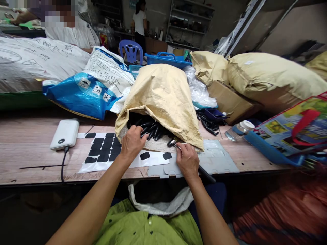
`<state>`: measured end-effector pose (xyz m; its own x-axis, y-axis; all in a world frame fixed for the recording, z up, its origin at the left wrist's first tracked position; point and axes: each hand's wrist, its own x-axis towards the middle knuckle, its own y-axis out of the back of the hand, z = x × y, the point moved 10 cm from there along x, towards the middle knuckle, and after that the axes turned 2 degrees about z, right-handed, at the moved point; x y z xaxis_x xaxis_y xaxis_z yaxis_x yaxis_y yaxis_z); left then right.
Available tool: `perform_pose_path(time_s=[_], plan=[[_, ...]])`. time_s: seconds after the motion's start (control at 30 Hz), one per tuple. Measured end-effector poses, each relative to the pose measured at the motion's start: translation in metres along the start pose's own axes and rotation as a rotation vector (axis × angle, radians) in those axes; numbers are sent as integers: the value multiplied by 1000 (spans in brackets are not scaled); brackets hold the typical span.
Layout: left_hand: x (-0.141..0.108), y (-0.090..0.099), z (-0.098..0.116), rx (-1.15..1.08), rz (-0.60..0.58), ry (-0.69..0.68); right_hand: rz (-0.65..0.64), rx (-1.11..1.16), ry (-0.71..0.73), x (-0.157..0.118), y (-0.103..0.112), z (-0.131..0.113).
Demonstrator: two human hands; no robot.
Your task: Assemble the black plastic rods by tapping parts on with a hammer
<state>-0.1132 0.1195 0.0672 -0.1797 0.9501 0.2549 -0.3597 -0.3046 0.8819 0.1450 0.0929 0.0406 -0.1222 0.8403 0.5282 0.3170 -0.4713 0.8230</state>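
A yellow woven sack [163, 88] lies on the table, its mouth facing me. Slim black pointed pieces [153, 131] fill the opening. My left hand [132, 143] is at the left of the mouth, fingers curled over the nearest pieces; what is between the fingertips is hidden. Just right of the opening, my right hand [187, 160] is closed around a hammer [207, 175]. Its shiny metal head points left at the sack's lip, and the black handle sticks out below my hand. A sheet of black rounded stickers [103, 149] lies partly under the sack.
On the left are a white power bank [65, 134] with a cable and a blue-white bag [84, 92]. To the right stand a clear jar [238, 131], a cardboard box [231, 98] and a colourful bag [293, 129]. More black pieces [208, 124] lie behind. A person [140, 22] stands far back.
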Motion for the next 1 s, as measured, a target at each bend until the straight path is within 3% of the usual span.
perform_pose_path(time_s=[0.17,0.37,0.57,0.7,0.87,1.0], plan=[[25,-20,-20,52,8,46,1,10,-4,0,1,0],[-5,-3,-23,-97,59,-8,-15,7,-17,0,0,1],[-48,-31,1,-456,-153,-126,-14,0,-19,0,1,0],[-53,-42,16,-415,-168,-242,-18,-3,-15,-1,0,-1],[-48,-48,15,-373,-195,-269,-43,26,-16,3,-3,4],[-47,-48,14,-357,-207,-262,-66,192,-76,12,3,8]])
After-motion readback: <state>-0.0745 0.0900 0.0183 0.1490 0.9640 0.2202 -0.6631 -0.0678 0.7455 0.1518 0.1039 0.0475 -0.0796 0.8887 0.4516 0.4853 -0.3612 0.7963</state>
